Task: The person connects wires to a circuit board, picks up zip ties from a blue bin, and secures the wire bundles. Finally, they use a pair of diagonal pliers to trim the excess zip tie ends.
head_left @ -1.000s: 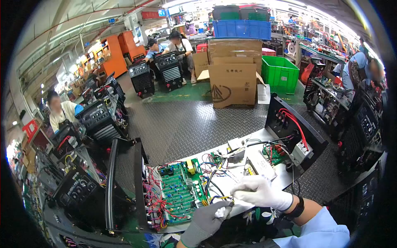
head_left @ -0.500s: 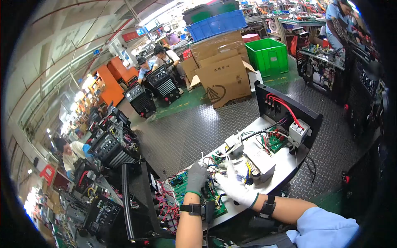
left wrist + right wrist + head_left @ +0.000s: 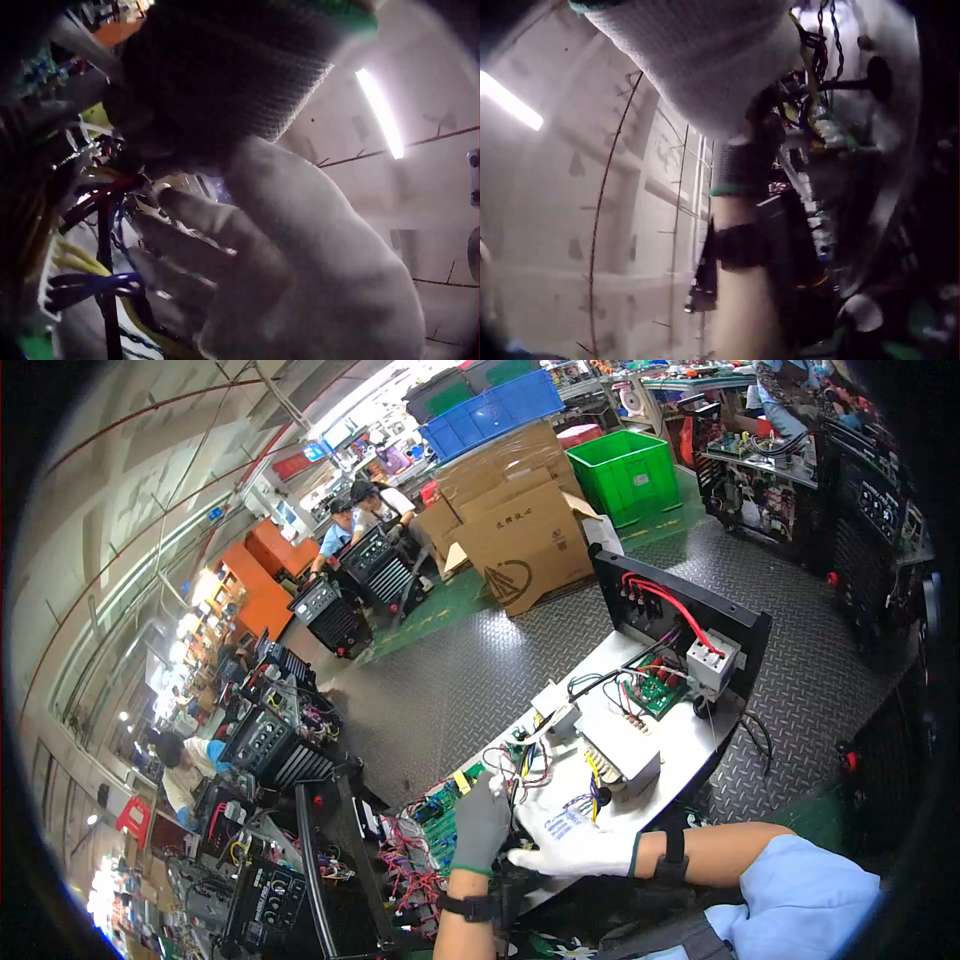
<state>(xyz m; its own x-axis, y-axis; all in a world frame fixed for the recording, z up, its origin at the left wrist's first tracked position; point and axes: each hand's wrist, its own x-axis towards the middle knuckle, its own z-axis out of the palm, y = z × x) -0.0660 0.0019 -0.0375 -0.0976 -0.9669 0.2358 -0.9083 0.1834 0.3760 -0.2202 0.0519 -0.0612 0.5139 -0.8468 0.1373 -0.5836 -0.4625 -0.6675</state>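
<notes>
In the head view my left hand (image 3: 482,828), in a grey glove, reaches over the edge of the green circuit board (image 3: 440,840). Its fingers curl at a bunch of thin wires (image 3: 530,762), and something small and white shows by the fingertips. My right hand (image 3: 578,842), in a white glove with blue print, lies just to the right, thumb spread away from its fingers. In the left wrist view its fairly straight fingers (image 3: 191,255) point toward red, yellow and blue wires (image 3: 94,281). The left glove (image 3: 202,82) is dark there, its fingertips in shadow.
A white transformer block (image 3: 618,745) sits on the metal base plate (image 3: 670,765). Behind it stands a black end panel (image 3: 690,600) with red cables. A black handle bar (image 3: 315,870) lies left. Beyond are a cardboard box (image 3: 525,545), a green bin (image 3: 625,478) and several machines.
From pinching together near the plate's front edge, both hands moved forward to the wires beside the circuit board. The right hand then drew back slightly and its thumb spread. The head view tilted.
</notes>
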